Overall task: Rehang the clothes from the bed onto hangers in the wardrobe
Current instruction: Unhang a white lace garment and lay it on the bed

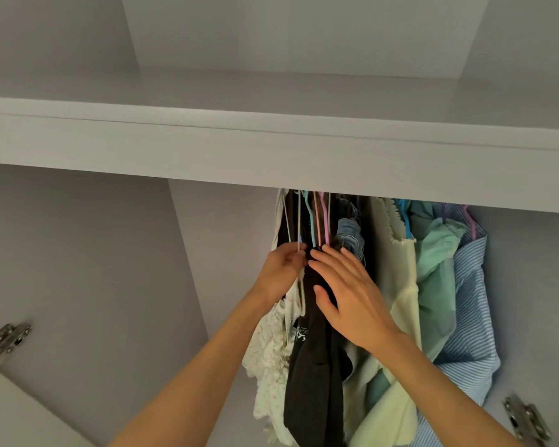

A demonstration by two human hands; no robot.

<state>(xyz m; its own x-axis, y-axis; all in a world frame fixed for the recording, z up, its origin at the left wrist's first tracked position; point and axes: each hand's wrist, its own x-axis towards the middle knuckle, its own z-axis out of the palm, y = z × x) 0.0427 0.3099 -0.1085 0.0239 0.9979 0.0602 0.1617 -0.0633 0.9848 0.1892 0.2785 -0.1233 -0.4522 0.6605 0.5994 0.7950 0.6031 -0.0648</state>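
Observation:
Several garments hang on thin coloured hangers (317, 217) inside the wardrobe, under its shelf (271, 150). My left hand (279, 272) pinches a white hanger at the top of a white floral garment (273, 350). My right hand (349, 291) lies flat with straight fingers against a black garment (313, 382) beside it. Further right hang a denim piece (349, 233), a pale yellow garment (400, 285), a mint green one (436, 269) and a blue striped shirt (471, 301). The rail is hidden behind the shelf front.
The left half of the wardrobe (94, 253) holds no clothes. Metal door hinges show at the lower left (7, 338) and lower right (526, 417). A door edge (13, 411) sits at the bottom left. The bed is out of view.

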